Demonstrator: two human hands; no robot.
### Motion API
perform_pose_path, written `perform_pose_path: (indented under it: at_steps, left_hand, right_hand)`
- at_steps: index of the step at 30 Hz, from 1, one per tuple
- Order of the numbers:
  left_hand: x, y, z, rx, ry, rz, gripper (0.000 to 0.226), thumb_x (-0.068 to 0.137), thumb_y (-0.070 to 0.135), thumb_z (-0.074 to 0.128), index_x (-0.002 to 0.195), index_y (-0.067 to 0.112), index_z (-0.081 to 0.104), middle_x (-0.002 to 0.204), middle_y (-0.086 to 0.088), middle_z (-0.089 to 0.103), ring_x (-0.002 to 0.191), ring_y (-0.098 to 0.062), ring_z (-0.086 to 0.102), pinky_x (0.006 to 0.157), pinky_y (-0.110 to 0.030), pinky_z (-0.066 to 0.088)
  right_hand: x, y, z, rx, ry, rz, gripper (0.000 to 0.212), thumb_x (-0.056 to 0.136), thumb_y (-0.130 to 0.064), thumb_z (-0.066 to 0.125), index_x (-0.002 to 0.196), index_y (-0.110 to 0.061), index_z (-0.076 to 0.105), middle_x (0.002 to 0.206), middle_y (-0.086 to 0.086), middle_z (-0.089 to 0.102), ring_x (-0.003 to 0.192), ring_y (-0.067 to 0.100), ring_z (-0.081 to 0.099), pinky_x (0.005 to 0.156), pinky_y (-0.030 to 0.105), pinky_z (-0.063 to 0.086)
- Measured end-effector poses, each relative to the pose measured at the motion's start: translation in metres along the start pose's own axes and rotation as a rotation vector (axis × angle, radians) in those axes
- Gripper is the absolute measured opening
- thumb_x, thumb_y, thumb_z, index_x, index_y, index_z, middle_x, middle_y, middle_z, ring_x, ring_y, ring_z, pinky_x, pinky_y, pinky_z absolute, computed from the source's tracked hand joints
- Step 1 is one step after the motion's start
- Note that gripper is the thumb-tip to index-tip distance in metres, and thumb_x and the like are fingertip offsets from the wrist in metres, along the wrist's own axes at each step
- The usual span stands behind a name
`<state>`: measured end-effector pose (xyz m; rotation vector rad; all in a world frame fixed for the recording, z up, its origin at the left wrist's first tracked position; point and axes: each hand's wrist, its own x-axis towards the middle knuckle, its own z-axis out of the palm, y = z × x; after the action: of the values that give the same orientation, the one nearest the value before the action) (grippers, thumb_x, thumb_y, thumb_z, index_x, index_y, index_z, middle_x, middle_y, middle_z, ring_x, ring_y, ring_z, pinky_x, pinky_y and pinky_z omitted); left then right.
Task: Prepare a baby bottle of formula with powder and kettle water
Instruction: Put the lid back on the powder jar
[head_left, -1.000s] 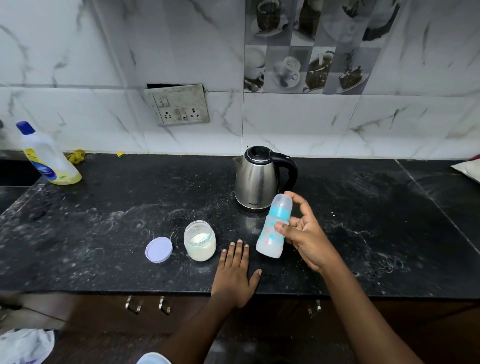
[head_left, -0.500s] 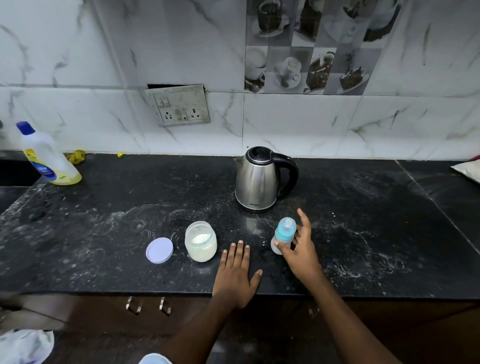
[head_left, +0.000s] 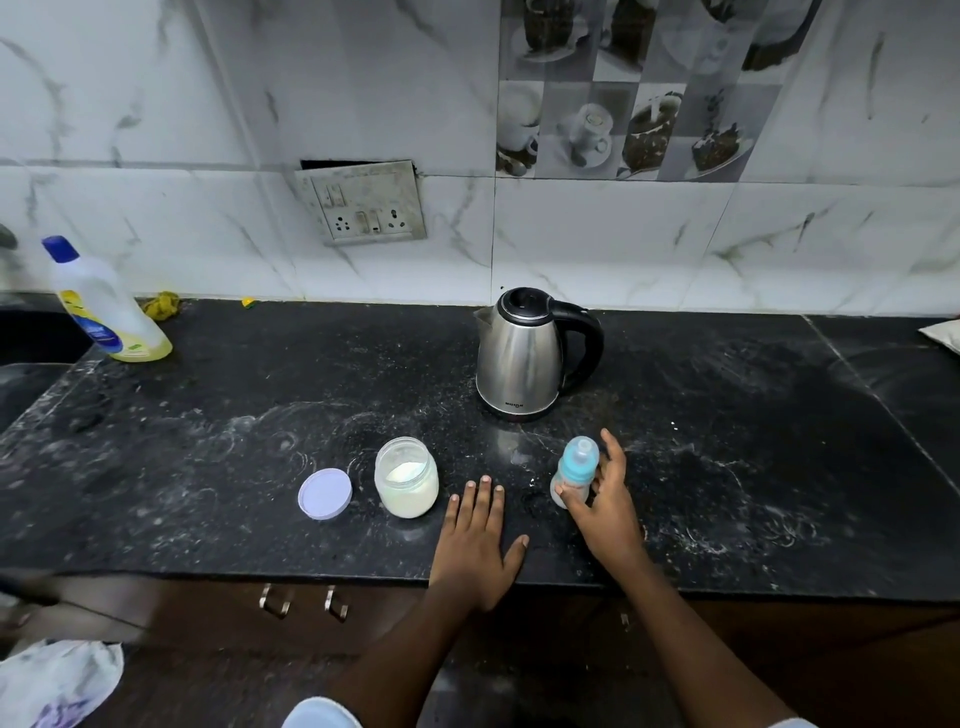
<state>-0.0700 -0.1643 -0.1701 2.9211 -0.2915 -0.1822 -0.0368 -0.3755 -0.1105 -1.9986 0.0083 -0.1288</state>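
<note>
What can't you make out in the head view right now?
Head view:
1. baby bottle lower body, covered by the right hand; contents unreadable.
2. kettle water level, hidden by its steel wall.
3. pale object at right edge, cut off by the frame.

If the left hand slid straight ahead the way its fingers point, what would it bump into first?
Probably the kettle, though depth is hard to judge; only bare countertop lies between it and the left hand.
</note>
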Motion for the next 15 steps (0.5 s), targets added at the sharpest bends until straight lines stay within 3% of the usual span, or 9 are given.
perform_pose_path:
  at_steps: [3,5,8,11,13,15]
  left_hand:
    - [-0.001,0.002,-0.003,-0.002,-0.014,0.000,0.092,0.097,0.071,0.003,0.170,0.015,-0.006,0.178,-0.008,-0.014,0.164,-0.026,-0.018,0.130,-0.044,-0.016]
    - [-0.002,0.003,-0.006,-0.015,-0.021,-0.008,0.093,0.096,0.071,0.002,0.170,0.015,-0.006,0.178,-0.008,-0.014,0.163,-0.027,-0.019,0.130,-0.045,-0.017]
    - [-0.002,0.010,-0.019,-0.062,-0.020,-0.027,0.093,0.096,0.071,0.006,0.170,0.014,-0.001,0.178,-0.011,-0.015,0.163,-0.028,-0.022,0.130,-0.046,-0.017]
    - [-0.002,0.023,-0.039,-0.169,0.075,0.030,0.083,0.104,0.062,0.024,0.169,0.012,0.015,0.178,-0.013,-0.005,0.161,-0.027,-0.023,0.132,-0.048,-0.011]
    - [0.002,0.031,-0.060,-0.277,0.195,0.130,0.067,0.108,0.045,0.044,0.162,0.007,0.038,0.176,-0.017,0.019,0.164,-0.031,-0.005,0.134,-0.053,0.004]
    - [0.008,0.035,-0.089,-0.374,0.328,0.248,0.043,0.106,0.023,0.059,0.144,0.004,0.062,0.162,-0.019,0.049,0.159,-0.035,0.031,0.132,-0.050,0.021]
  right_hand:
    - [0.002,0.004,-0.002,0.001,-0.029,0.001,0.120,0.083,-0.017,0.086,0.156,-0.061,0.002,0.137,-0.027,0.054,0.124,-0.013,0.055,0.105,0.029,0.045]
    - [-0.001,0.001,-0.005,0.015,-0.014,-0.001,0.127,0.078,-0.025,0.092,0.158,-0.060,-0.001,0.147,-0.018,0.049,0.135,-0.009,0.047,0.108,0.027,0.038]
    - [-0.005,-0.012,-0.013,-0.197,0.156,-0.243,0.093,0.094,-0.044,0.070,0.164,-0.044,0.008,0.163,0.002,0.033,0.152,0.022,0.031,0.121,0.049,0.028]
    - [0.000,-0.030,-0.017,-0.381,0.264,-0.668,0.056,0.101,-0.032,0.051,0.153,-0.019,0.034,0.154,0.020,0.048,0.143,0.043,0.042,0.121,0.066,0.022]
    - [0.004,-0.047,-0.012,-0.350,0.290,-0.752,0.048,0.102,-0.027,0.051,0.147,-0.015,0.039,0.146,0.022,0.055,0.138,0.044,0.048,0.117,0.066,0.028]
    - [0.004,-0.060,-0.005,-0.296,0.284,-0.769,0.048,0.099,-0.022,0.055,0.143,-0.011,0.043,0.141,0.023,0.060,0.134,0.042,0.051,0.111,0.062,0.036]
